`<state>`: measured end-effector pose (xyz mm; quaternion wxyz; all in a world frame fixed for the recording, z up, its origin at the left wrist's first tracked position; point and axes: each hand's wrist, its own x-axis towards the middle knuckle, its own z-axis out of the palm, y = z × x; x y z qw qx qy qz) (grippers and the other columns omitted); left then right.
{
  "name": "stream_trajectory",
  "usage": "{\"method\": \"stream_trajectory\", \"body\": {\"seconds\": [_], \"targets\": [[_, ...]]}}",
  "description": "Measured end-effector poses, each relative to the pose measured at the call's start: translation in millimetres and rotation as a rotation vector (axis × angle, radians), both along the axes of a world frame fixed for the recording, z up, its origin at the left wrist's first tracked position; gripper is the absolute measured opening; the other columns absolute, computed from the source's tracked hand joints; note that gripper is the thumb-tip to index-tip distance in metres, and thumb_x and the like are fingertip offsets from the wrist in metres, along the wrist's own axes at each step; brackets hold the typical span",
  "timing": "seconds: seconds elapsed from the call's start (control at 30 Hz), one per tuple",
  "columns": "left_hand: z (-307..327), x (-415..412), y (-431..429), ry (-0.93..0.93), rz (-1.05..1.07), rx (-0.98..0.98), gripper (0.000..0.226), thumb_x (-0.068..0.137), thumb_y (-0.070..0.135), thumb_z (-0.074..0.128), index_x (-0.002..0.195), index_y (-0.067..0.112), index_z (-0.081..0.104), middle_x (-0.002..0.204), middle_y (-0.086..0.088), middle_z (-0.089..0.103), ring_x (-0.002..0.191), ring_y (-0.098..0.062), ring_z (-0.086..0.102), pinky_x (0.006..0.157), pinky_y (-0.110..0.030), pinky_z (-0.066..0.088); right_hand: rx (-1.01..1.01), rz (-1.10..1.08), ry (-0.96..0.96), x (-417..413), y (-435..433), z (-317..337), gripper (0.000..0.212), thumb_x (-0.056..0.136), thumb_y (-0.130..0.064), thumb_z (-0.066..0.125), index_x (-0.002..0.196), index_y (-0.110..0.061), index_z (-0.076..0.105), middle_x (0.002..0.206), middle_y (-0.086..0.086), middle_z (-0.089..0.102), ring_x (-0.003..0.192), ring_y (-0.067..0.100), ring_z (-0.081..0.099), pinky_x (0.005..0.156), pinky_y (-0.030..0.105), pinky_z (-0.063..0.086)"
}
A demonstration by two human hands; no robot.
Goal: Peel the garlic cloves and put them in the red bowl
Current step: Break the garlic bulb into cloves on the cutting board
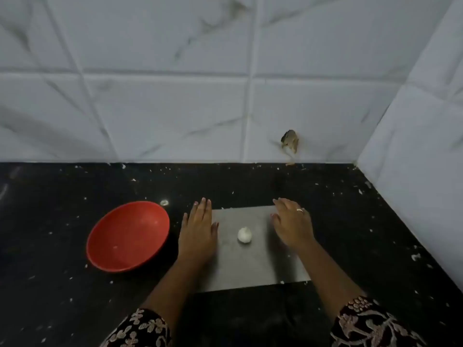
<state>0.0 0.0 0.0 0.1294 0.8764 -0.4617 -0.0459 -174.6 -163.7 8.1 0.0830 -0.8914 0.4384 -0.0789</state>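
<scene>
Red bowl (128, 236) empty on black bench (62, 284) at 9 o'clock of the grey board (250, 266), left hand (198, 231) flat and spread, holding nothing, garlic bulb (244, 235) mid-board, right hand (292, 225) spread, empty, at its 3 o'clock.

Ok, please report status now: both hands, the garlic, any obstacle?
Left hand open, right hand open, both empty. White garlic bulb unpeeled on grey rectangular board. Red round bowl empty. No obstacle.

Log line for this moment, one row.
phase: pre-peel | garlic: whole, on board | left hand: open, empty | right hand: open, empty | bowl: no cloves
</scene>
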Motion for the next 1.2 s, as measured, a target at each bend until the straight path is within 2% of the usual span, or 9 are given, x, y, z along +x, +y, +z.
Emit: {"method": "stream_trajectory", "body": {"seconds": [0.07,0.2,0.4,0.73,1.2], "targets": [[-13,6,-3,-0.003,-0.012,0.031,0.060,0.103,0.036,0.024,0.154,0.015,0.000,0.162,0.000,0.000,0.149,-0.017,-0.004,0.119,-0.040,0.000,-0.005,0.013,0.038,1,-12,-11,0.046,0.101,-0.035,0.040,0.146,-0.022,0.040,0.152,-0.001,0.038,0.140,0.019,0.033,0.113,0.044,0.030],[-39,17,-9,0.007,-0.030,0.076,0.061,0.102,0.044,0.021,0.154,0.018,0.003,0.162,-0.001,0.005,0.149,-0.018,0.000,0.119,-0.042,0.001,0.026,0.052,-0.001,8,-30,-38,0.042,0.099,-0.032,0.046,0.139,-0.019,0.049,0.146,0.003,0.047,0.133,0.024,0.042,0.108,0.042,0.037],[-54,21,-11,-0.056,-0.031,0.078,0.062,0.100,0.050,0.017,0.154,0.020,0.006,0.162,0.001,0.006,0.149,-0.017,0.003,0.119,-0.043,0.002,-0.082,0.032,-0.218,21,-30,-63,0.034,0.098,-0.025,0.051,0.129,-0.014,0.059,0.131,0.006,0.060,0.123,0.023,0.052,0.109,0.043,0.034],[-58,0,18,-0.139,-0.024,0.143,0.061,0.100,0.051,0.011,0.154,0.024,0.003,0.162,0.004,0.002,0.149,-0.013,0.000,0.117,-0.045,-0.008,-0.108,0.046,-0.238,-1,-1,-71,0.036,0.100,-0.031,0.046,0.132,-0.017,0.056,0.133,0.003,0.058,0.122,0.020,0.052,0.109,0.039,0.037],[-51,-67,104,-0.294,-0.029,0.133,0.059,0.101,0.049,0.013,0.154,0.023,0.010,0.162,0.005,0.008,0.149,-0.014,0.000,0.118,-0.050,-0.003,-0.046,0.057,-0.146,-61,96,-56,0.035,0.102,-0.030,0.042,0.129,-0.013,0.058,0.135,0.010,0.055,0.120,0.029,0.053,0.103,0.041,0.042]]}}
